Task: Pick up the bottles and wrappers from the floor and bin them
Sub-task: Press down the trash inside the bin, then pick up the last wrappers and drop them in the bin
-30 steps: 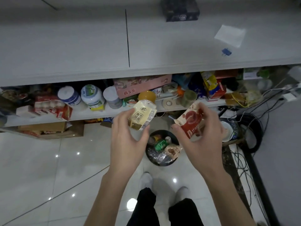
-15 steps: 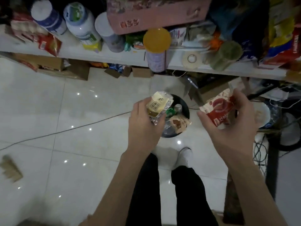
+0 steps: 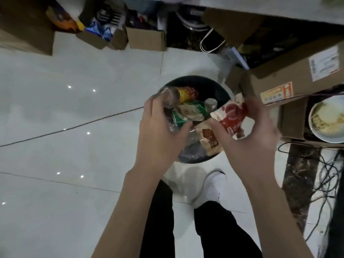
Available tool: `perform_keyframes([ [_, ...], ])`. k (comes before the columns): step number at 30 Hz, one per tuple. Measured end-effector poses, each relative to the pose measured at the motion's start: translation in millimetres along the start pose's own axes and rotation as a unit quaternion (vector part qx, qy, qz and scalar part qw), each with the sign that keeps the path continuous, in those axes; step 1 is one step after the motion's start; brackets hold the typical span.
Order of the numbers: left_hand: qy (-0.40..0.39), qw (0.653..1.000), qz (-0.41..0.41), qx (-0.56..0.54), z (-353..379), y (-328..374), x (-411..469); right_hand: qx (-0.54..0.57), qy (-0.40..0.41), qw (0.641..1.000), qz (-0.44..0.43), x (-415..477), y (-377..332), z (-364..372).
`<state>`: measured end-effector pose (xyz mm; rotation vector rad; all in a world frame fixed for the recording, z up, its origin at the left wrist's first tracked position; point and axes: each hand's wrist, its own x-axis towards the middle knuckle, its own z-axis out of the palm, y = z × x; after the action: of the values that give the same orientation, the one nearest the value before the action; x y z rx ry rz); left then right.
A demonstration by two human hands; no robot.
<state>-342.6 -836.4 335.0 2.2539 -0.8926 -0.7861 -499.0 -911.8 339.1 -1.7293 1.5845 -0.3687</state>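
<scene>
Red-and-white wrapper (image 3: 232,118), crumpled and glossy, is pinched between the thumb and fingers of the right hand (image 3: 247,144), just over the right rim of the black bin (image 3: 195,79). One wrapper is held. Two more lie in the bin between the hands, a cream wrapper (image 3: 188,111) and a brown wrapper (image 3: 209,139), beside one clear bottle (image 3: 168,98). The left hand (image 3: 160,133) hangs over the bin with fingers curved about the bottle; I cannot tell whether it grips.
</scene>
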Motion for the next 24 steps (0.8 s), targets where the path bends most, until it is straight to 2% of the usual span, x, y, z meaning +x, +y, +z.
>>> perform_keyframes([
  [4,0.038,0.999,-0.001,-0.005,4.5,-20.2,1.1,-0.006,-0.005,1.000,0.029,24.0,11.5,38.6],
  [8,0.050,0.999,0.016,-0.009,-5.9,-20.5,-8.1,-0.031,0.000,0.999,0.009,25.1,7.7,39.3],
  [12,0.059,0.998,0.024,-0.019,-32.6,2.8,-21.5,-0.045,-0.006,0.999,-0.008,5.7,-13.4,5.4],
  [16,0.067,0.997,0.028,-0.024,-75.1,47.1,-43.2,-0.021,0.006,0.998,-0.067,-24.2,-51.4,-39.8],
  [21,0.100,0.993,0.056,-0.034,-144.7,121.7,-84.5,0.023,0.047,0.986,-0.156,-57.3,-125.3,-109.6],
  [24,0.126,0.988,0.076,-0.038,-189.8,170.9,-112.1,0.055,0.044,0.981,-0.182,-76.8,-179.2,-156.2],
])
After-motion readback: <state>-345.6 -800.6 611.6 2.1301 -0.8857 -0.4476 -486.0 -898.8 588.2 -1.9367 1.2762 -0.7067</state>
